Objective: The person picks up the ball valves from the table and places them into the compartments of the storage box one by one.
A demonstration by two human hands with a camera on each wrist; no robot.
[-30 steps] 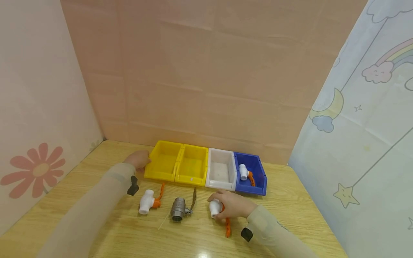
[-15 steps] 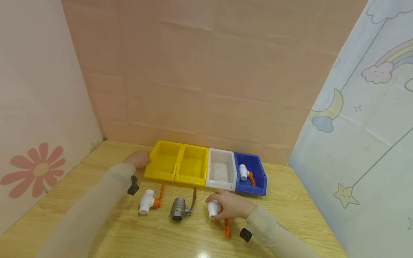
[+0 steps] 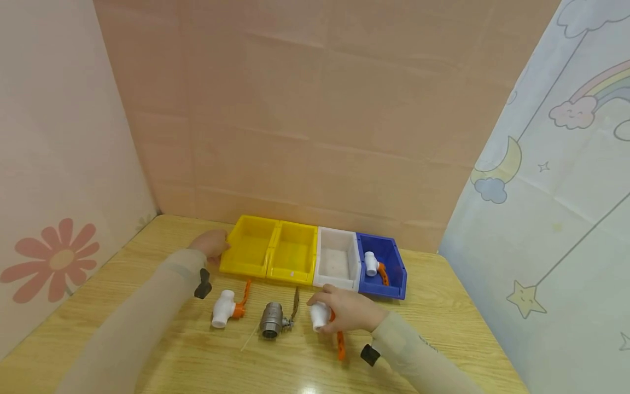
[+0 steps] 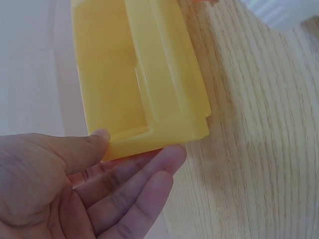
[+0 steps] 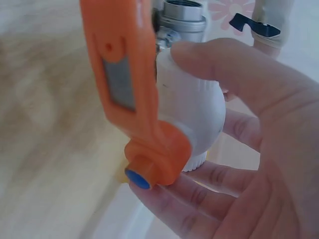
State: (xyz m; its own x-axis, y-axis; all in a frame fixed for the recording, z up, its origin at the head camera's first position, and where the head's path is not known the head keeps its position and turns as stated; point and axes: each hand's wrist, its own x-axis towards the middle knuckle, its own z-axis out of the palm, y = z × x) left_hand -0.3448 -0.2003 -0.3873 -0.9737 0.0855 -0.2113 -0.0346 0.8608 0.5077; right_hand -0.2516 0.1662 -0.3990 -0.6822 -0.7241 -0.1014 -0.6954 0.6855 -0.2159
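My right hand point(image 3: 346, 310) grips a white valve point(image 3: 320, 316) with an orange handle, in front of the white bin point(image 3: 337, 257). In the right wrist view, thumb and fingers lie round the white body point(image 5: 192, 104), the orange handle point(image 5: 124, 64) on its far side from the palm. The left hand point(image 3: 210, 244) holds the outer edge of the leftmost yellow bin point(image 3: 248, 246); in the left wrist view its thumb is on the rim of the bin point(image 4: 184, 124) and the fingers are beneath.
A metal valve point(image 3: 272, 320) stands on the table point(image 3: 187, 339), left of the gripped one. Further left is another white valve point(image 3: 223, 309) with an orange handle. The blue bin point(image 3: 401, 276) at the right holds a similar valve point(image 3: 371, 264). A second yellow bin point(image 3: 293, 251) is between the others.
My right hand and the white valve in it have shifted a little to the left, towards the metal valve. The left hand has stayed at the yellow bin.
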